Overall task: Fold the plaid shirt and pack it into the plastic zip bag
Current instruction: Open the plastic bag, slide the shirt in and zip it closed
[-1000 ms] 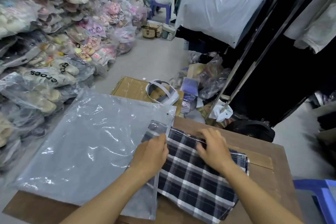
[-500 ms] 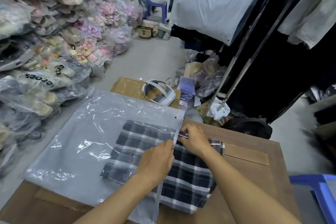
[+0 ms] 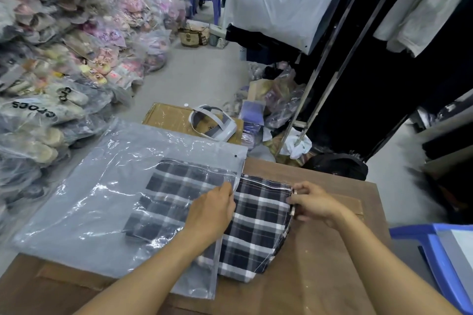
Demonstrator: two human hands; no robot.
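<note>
The folded plaid shirt (image 3: 258, 227), dark with white checks, lies on the wooden table (image 3: 320, 271), about half of it inside the clear plastic zip bag (image 3: 84, 202). The bag lies flat at the left with its open edge facing right. My left hand (image 3: 210, 212) rests on the bag's mouth and pinches the upper plastic layer. My right hand (image 3: 314, 202) grips the shirt's right edge, outside the bag.
Bagged shoes (image 3: 51, 64) are heaped high along the left. Beyond the table sit a cardboard box (image 3: 166, 117) with a white headset (image 3: 212, 123) on it and loose clutter. A clothes rack (image 3: 332, 64) stands at the right, a blue plastic stool (image 3: 435, 250) at the lower right.
The shirt has slid left into the bag, from just at the mouth to about half inside. My right hand moved from the shirt's top to its right edge.
</note>
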